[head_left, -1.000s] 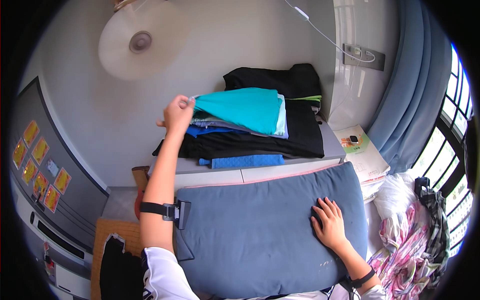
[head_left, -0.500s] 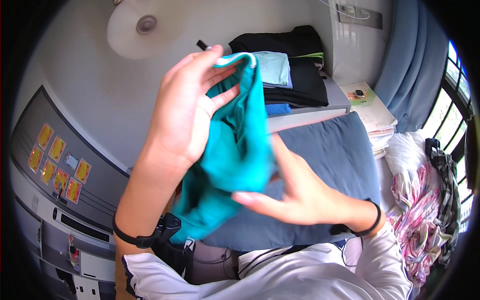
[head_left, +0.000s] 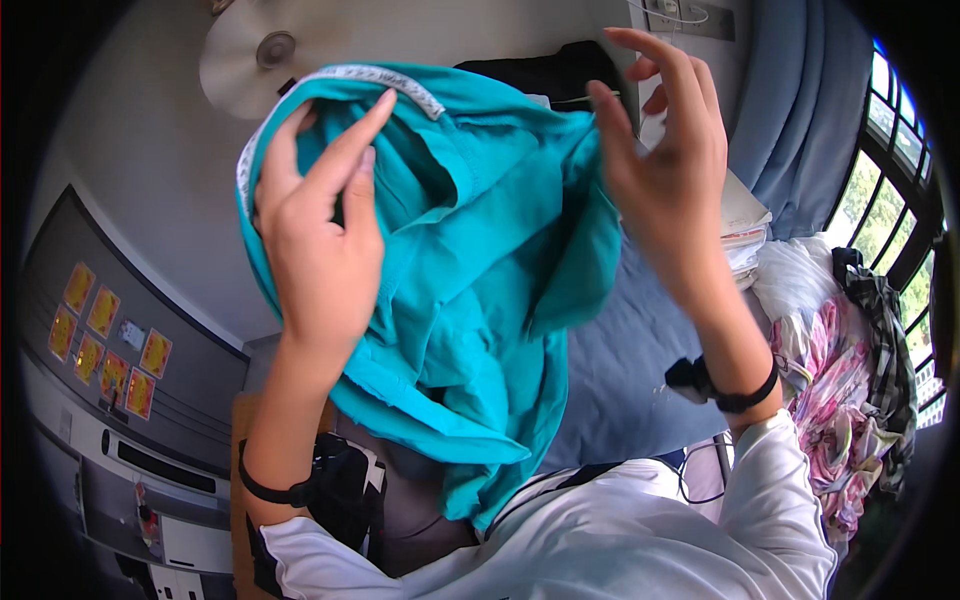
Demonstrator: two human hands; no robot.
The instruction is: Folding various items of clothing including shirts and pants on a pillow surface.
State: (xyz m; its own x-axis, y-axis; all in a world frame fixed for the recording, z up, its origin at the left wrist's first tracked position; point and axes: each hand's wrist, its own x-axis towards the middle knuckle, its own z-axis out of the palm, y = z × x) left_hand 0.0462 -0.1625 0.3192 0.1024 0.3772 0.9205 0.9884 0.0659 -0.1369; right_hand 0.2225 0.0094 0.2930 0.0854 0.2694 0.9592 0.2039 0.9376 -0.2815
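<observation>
A teal garment (head_left: pixel 470 270) hangs in loose folds in front of me, with a white patterned band (head_left: pixel 370 75) along the edge of its opening. My left hand (head_left: pixel 325 230) holds it up at the left, its fingers reaching into the opening and some tips over the cloth. At the garment's upper right edge is my right hand (head_left: pixel 670 170), fingers apart and curved, the thumb close beside the cloth. Whether that thumb touches the fabric I cannot tell. Below, the garment's lower end drops toward my lap.
Under the garment lies a grey-blue cushion (head_left: pixel 640 370). Dark folded clothes (head_left: pixel 550 75) sit behind it. Papers and books (head_left: pixel 745 225) are stacked at the right, near crumpled pink-and-white fabric (head_left: pixel 830 390) and a blue curtain (head_left: pixel 790 120). A fan (head_left: pixel 275 55) stands far left.
The garment has been spread wider and its banded opening now faces me. My left hand moved left and into the opening; my right hand rose to the upper right.
</observation>
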